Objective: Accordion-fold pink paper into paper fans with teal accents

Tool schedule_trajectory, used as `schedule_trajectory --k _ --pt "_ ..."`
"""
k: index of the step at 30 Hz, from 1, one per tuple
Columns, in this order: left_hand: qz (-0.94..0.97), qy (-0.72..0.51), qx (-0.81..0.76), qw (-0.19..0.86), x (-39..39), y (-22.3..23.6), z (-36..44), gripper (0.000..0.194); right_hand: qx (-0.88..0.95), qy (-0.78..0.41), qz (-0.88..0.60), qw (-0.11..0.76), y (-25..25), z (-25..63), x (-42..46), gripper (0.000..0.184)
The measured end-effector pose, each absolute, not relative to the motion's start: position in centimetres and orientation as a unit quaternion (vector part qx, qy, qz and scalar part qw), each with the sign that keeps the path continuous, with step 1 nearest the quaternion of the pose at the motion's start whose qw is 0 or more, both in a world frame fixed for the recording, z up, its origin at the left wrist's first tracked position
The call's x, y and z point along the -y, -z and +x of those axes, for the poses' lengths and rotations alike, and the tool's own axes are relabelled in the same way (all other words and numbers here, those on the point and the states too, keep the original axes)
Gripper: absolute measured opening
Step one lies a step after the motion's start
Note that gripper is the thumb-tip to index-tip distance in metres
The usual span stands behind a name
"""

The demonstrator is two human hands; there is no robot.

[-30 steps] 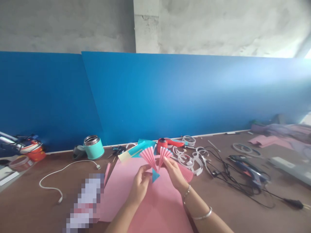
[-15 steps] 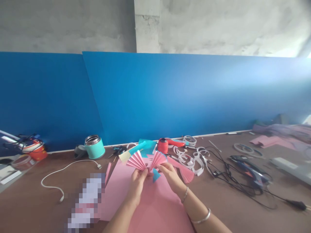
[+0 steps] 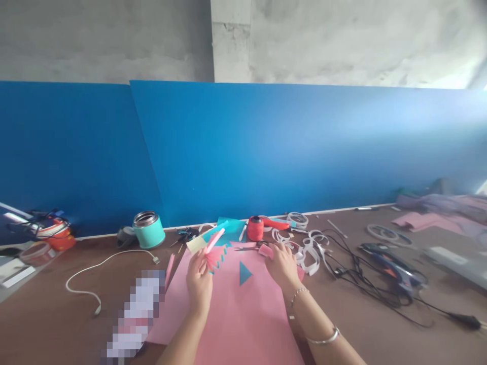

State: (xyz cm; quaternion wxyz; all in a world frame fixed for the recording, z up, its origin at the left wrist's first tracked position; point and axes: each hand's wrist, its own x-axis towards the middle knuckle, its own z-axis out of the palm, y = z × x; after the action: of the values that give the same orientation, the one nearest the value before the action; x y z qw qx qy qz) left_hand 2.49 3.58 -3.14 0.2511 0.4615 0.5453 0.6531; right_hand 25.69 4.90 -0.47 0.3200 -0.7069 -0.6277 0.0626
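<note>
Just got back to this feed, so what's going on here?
Someone is handling paper over a large, flat pink paper sheet. The left hand holds a pleated pink paper fan with blue edging. The right hand is right by a folded pink paper piece and slim, dark-handled metal scissors; its grip is partly hidden, so whether it holds anything is unclear. A small blue paper triangle lies on the sheet, between the hands.

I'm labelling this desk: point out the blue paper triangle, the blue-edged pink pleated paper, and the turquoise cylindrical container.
Blue paper triangle (image 3: 244,274), head view: centre of its face.
Blue-edged pink pleated paper (image 3: 214,258), head view: fanned folds.
Turquoise cylindrical container (image 3: 149,236), head view: side wall.
</note>
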Motion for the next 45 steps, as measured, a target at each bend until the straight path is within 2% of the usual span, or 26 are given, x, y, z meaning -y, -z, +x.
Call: schedule_trajectory --k 3,6,10,14,16,19,22,27,32,36,45 --pt "0.528 -0.614 -0.564 0.165 -4.6 4.7 2.0 0.042 0.646 -0.002 -0.743 0.178 0.8 25.9 -4.7 0.048" --pt "0.588 -0.544 -0.580 0.146 -5.0 6.2 2.2 0.047 0.643 0.006 -0.750 0.155 0.9 25.8 -4.6 0.045" --pt "0.629 -0.515 -0.565 0.141 -4.7 6.3 2.4 0.050 0.639 -0.007 -0.740 0.212 0.3 25.8 -4.8 0.039" --pt "0.605 -0.575 -0.530 0.150 -3.7 3.3 2.7 0.035 0.674 -0.058 -0.619 0.399 -1.1 25.1 -4.3 0.036" --pt "0.583 -0.575 -0.516 0.252 -3.0 1.7 3.3 0.033 0.699 -0.095 -0.538 0.461 -1.8 24.3 -3.7 0.036" --pt "0.546 -0.529 -0.468 0.450 -2.0 0.0 4.4 0.043 0.749 -0.141 -0.451 0.465 -2.2 22.8 -2.7 0.034" --pt "0.533 -0.521 -0.435 0.505 -1.1 -0.7 5.3 0.041 0.776 -0.185 -0.404 0.448 -1.8 21.6 -1.9 0.033" --pt "0.494 -0.533 -0.440 0.528 -0.6 -1.2 5.6 0.036 0.743 -0.272 -0.388 0.473 -1.2 20.7 -1.5 0.041" --pt "0.468 -0.554 -0.456 0.516 -0.8 -1.6 5.4 0.033 0.643 -0.410 -0.410 0.500 -1.3 20.6 -1.9 0.025" --pt "0.452 -0.577 -0.472 0.490 -0.9 -1.9 5.0 0.034 0.535 -0.521 -0.388 0.540 -1.5 21.3 -2.4 0.030" --pt "0.452 -0.619 -0.530 0.363 -1.5 -3.4 2.1 0.034 0.451 -0.521 -0.391 0.610 -1.7 24.3 -4.0 0.028"
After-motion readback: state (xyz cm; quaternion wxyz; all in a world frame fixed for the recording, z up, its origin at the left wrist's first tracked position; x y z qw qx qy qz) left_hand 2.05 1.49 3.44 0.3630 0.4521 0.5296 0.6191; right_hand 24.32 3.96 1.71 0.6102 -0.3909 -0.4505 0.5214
